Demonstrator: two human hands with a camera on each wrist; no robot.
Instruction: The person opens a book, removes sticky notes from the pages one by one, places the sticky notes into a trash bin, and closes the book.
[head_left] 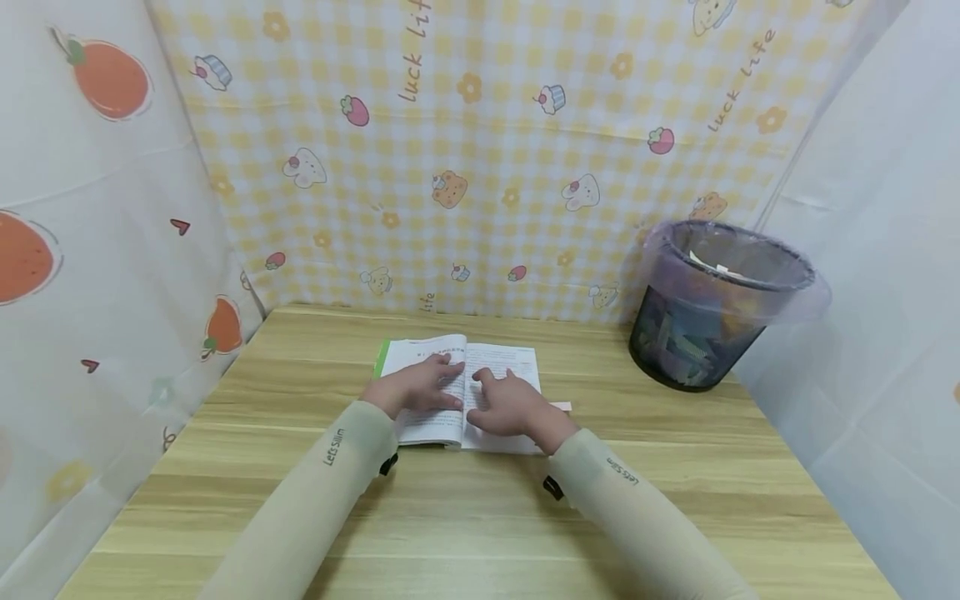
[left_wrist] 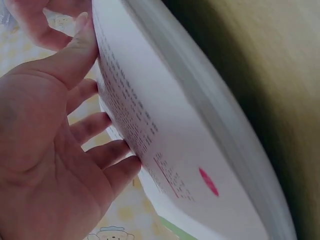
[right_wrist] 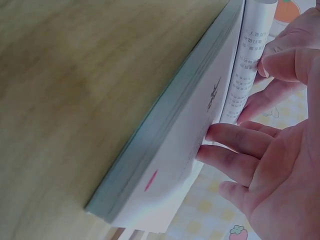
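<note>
Nearest, pale sleeves [head_left: 300, 500] reach in over the counter [head_left: 450, 542] from 7 and 5 o'clock of the book.

The left hand [head_left: 420, 387] lies spread over the left page [head_left: 431, 429], its fingers fairly straight and their tips on the paper. The right hand [head_left: 513, 407] is loosely extended over the right page [head_left: 527, 360]; the right wrist view shows two of its fingertips touching that page. Neither hand grips anything. Whether the right thumb presses the paper or only hangs near the fold, I cannot tell.

The book [head_left: 457, 446] lies open at the middle of the counter, spine running from 6 to 12 o'clock. A green edge [head_left: 381, 358] shows at its 10 o'clock, and a white strip [head_left: 561, 407] sticks out towards 3 o'clock. A red mark [left_wrist: 209, 182] sits on the left page, another red mark [right_wrist: 151, 181] on the right.

As I judge it, opening the book is done, while the left page curves up towards the fold, so it does not lie fully flat; closing it has not been done.

Farther off, towards 2 o'clock, stands a black bin [head_left: 697, 333] with a purple liner [head_left: 656, 279] over its rim. Behind everything, at 12 o'clock, hangs a yellow-checked cloth [head_left: 487, 208].
</note>
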